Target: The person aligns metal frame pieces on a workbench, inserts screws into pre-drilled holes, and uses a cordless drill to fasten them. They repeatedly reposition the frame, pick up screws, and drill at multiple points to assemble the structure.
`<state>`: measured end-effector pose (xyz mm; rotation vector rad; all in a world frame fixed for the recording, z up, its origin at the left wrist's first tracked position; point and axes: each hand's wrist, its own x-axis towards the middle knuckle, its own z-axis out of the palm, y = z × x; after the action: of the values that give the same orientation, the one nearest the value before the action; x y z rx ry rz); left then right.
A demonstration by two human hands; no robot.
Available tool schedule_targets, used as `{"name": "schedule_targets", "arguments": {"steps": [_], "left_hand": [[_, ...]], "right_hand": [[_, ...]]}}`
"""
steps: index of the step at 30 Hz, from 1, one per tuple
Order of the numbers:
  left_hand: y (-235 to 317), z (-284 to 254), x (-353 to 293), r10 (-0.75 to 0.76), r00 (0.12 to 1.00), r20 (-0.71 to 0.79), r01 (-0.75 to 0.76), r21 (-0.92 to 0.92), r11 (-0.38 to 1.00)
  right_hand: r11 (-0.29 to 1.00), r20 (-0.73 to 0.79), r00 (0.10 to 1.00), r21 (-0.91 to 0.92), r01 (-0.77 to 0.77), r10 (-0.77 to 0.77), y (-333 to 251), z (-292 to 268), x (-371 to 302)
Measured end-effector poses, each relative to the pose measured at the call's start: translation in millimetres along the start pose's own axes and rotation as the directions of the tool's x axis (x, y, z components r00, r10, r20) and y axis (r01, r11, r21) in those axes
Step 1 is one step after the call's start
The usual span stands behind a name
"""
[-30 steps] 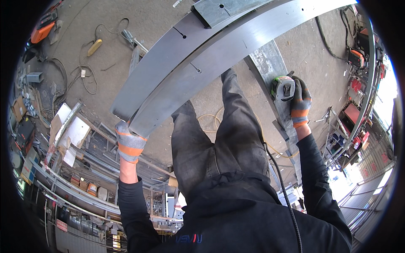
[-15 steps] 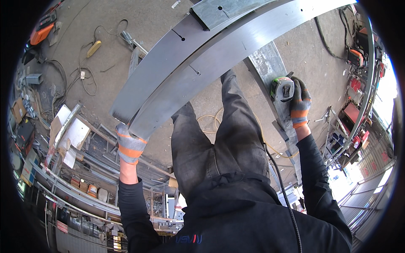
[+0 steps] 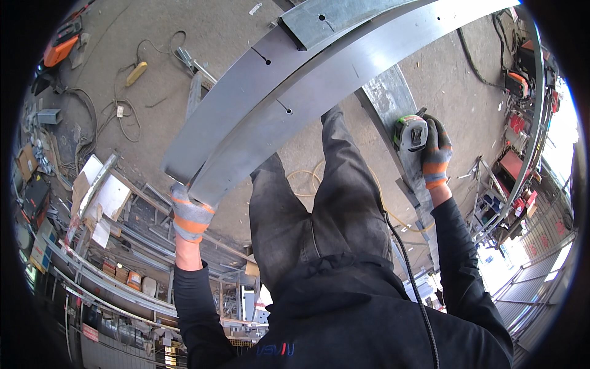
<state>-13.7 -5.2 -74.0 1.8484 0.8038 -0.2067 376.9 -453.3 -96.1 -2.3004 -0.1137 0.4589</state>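
Note:
My left hand [image 3: 192, 212], in a grey and orange glove, is closed around the lower left end of a long curved metal plate [image 3: 246, 157]. Beside it runs a second curved plate [image 3: 215, 117], separated by a narrow dark gap; both have small holes with short slits. Gloved the same way, my right hand [image 3: 437, 152] has its fingers against the right side of a grey and green tape measure [image 3: 410, 133] and appears to grip it; the thumb is hidden. Under the tape measure is a flat grey steel beam [image 3: 389, 92].
A shorter metal piece [image 3: 338, 24] lies over the far plate. Cables and a yellow hand-held control [image 3: 136, 73] are on the floor at the far left. Metal stock and a rack [image 3: 117, 295] stand at the lower left. A red box [image 3: 515, 167] sits on the right.
My left hand and the plate end have shifted very slightly down and right. The right hand and tape measure have hardly moved.

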Motion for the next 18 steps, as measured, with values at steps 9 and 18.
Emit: {"name": "schedule_targets", "arguments": {"steps": [9, 18], "left_hand": [[10, 1, 9, 0.079, 0.995, -0.063, -0.071, 0.115, 0.991], [11, -1, 13, 0.026, 0.992, -0.124, -0.028, -0.015, 1.000]], "right_hand": [[1.000, 0.001, 1.000, 0.005, -0.021, 0.021, -7, 1, -1], [1.000, 0.001, 1.000, -0.024, -0.015, 0.015, -7, 1, 0]]}}
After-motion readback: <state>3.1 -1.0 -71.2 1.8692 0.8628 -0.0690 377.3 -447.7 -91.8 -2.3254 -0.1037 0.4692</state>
